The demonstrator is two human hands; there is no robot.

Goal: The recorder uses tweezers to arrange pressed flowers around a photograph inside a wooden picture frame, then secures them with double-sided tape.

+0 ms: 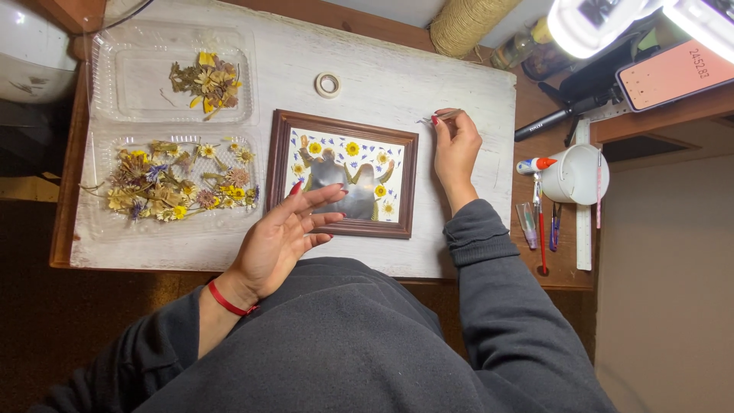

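Note:
A brown wooden picture frame [280,164] lies flat on a white painted board [397,84]; behind its glass are pressed yellow flowers, small blue petals and green stems. My left hand [284,233] hovers open over the frame's near left corner, fingers spread, a red band on the wrist. My right hand [456,149] rests on the board just right of the frame and pinches thin metal tweezers [437,117], whose tips point left.
Two clear plastic trays [115,76] of dried flowers [172,183] lie at the left. A small tape roll [328,85] sits above the frame. At the right stand a white cup [575,174], a glue tube, pens, a ruler, a twine spool [466,23] and a phone.

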